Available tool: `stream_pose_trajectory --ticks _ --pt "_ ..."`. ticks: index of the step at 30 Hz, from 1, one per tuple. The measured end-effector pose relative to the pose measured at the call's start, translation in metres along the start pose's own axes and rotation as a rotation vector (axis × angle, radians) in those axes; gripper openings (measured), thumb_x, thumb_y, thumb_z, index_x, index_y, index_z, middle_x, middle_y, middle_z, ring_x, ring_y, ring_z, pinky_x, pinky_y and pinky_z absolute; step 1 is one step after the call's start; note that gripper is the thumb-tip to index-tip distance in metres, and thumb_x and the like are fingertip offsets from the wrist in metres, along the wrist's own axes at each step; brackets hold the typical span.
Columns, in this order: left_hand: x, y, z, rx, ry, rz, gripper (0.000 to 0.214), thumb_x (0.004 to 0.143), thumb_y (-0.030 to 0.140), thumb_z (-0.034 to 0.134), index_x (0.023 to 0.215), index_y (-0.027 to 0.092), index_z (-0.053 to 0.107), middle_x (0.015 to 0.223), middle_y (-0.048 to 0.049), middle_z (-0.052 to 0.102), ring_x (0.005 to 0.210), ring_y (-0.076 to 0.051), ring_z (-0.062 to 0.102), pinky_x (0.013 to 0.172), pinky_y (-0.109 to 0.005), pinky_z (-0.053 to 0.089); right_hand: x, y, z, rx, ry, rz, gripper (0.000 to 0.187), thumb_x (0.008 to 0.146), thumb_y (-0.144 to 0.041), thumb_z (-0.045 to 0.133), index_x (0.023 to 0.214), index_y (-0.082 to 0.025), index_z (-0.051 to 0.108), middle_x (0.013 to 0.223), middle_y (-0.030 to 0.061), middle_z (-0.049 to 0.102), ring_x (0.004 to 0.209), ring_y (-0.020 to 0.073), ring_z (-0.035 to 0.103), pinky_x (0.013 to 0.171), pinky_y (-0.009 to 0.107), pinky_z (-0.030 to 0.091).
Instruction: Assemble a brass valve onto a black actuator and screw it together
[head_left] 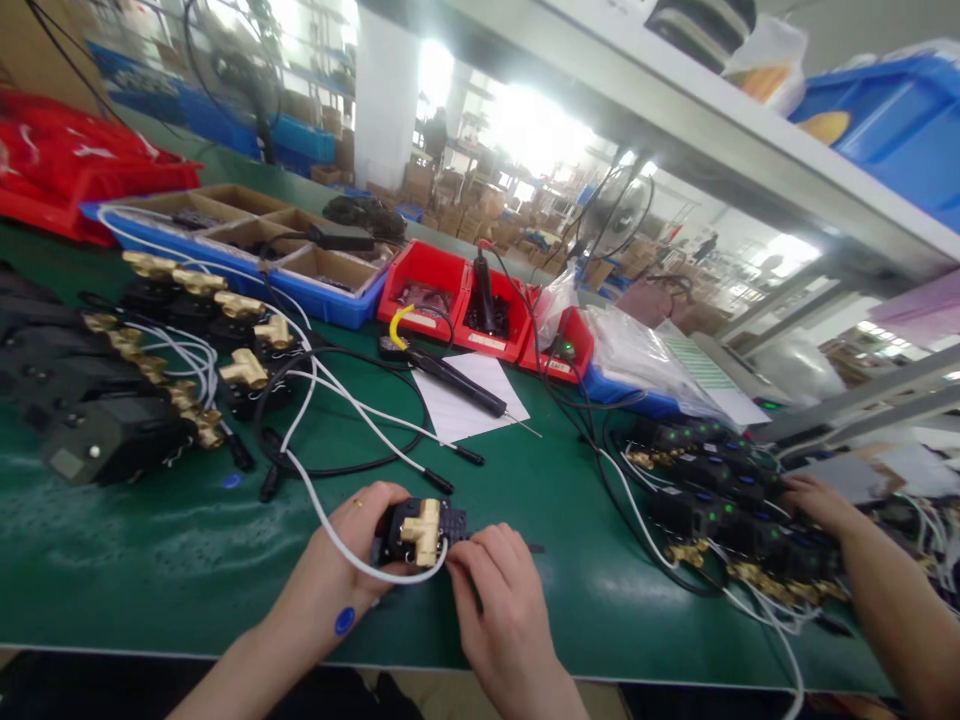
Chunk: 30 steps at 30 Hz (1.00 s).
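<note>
Near the front of the green bench, my left hand (363, 530) is closed around a black motorized valve (390, 535). Its brass tee fitting (422, 530) faces up, and a white cable (330, 530) loops from it over my left wrist. My right hand (499, 600) is at the valve's right side, fingertips pinched together by the cable's end. What they grip is hidden. A thin dark strip (536, 548) shows just beyond the right knuckles. Behind the valve, a black electric screwdriver (457, 383) with a long bit lies on a sheet of white paper (480, 420).
More valves with brass fittings (247, 368) and cables crowd the left. Red bins (491, 343) and a blue divided tray (360, 308) line the back. At right, another person's hand (817, 505) touches valves with green lights (690, 515). A shelf (675, 110) hangs above.
</note>
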<state>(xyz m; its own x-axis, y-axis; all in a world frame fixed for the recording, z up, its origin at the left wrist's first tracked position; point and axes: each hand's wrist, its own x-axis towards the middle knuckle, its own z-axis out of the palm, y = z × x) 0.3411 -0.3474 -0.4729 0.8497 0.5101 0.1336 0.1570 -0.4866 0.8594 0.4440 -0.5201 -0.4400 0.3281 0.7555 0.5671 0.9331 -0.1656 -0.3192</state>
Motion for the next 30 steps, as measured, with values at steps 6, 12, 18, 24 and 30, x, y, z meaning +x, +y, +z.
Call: stream_pose_trajectory --ticks 6,12,18,24,30 --pt "-0.003 -0.003 0.000 -0.017 -0.006 0.020 0.039 0.074 0.017 0.070 0.111 0.026 0.060 0.108 -0.0001 0.067 0.098 -0.021 0.065 0.085 -0.031 0.051 -0.010 -0.002 0.005 0.018 0.029 -0.047 0.019 0.100 -0.003 0.048 0.101 -0.016 0.062 0.083 0.0052 0.061 0.075 0.0201 0.051 0.070 0.035 0.041" --pt "-0.001 -0.015 0.001 0.019 -0.002 0.054 0.042 0.071 0.020 0.071 0.112 0.025 0.062 0.107 -0.0019 0.068 0.095 -0.023 0.066 0.081 -0.032 0.054 -0.021 0.006 -0.009 0.217 0.044 0.052 0.030 0.099 -0.007 0.051 0.124 -0.019 0.063 0.094 0.0054 0.066 0.083 0.0168 0.062 0.072 0.028 0.053" --pt "-0.018 -0.009 0.006 0.128 0.136 0.192 0.083 0.071 0.033 0.080 0.145 0.031 0.042 0.143 -0.0096 0.054 0.129 -0.032 0.056 0.107 -0.048 0.048 -0.006 0.047 -0.032 0.087 0.088 0.256 0.021 0.099 -0.012 0.054 0.115 -0.022 0.064 0.099 0.0051 0.064 0.088 0.0184 0.063 0.075 0.030 0.054" --pt "-0.020 0.027 0.037 0.091 0.414 0.105 0.052 0.084 0.053 0.074 0.124 0.027 0.052 0.128 -0.0090 0.056 0.118 -0.032 0.056 0.100 -0.050 0.047 0.020 0.070 -0.037 -0.069 -0.239 0.291 0.025 0.089 -0.009 0.065 0.113 -0.018 0.065 0.105 0.0082 0.066 0.099 0.0281 0.062 0.087 0.046 0.053" --pt "-0.010 0.035 0.022 -0.059 0.324 0.094 0.017 0.094 0.033 0.060 0.110 0.028 0.060 0.117 -0.0027 0.066 0.108 -0.024 0.061 0.098 -0.038 0.047 0.032 0.066 -0.038 -0.099 -0.526 0.213 0.028 0.071 0.004 0.078 0.078 -0.021 0.066 0.078 -0.0017 0.065 0.076 0.0206 0.063 0.067 0.031 0.047"
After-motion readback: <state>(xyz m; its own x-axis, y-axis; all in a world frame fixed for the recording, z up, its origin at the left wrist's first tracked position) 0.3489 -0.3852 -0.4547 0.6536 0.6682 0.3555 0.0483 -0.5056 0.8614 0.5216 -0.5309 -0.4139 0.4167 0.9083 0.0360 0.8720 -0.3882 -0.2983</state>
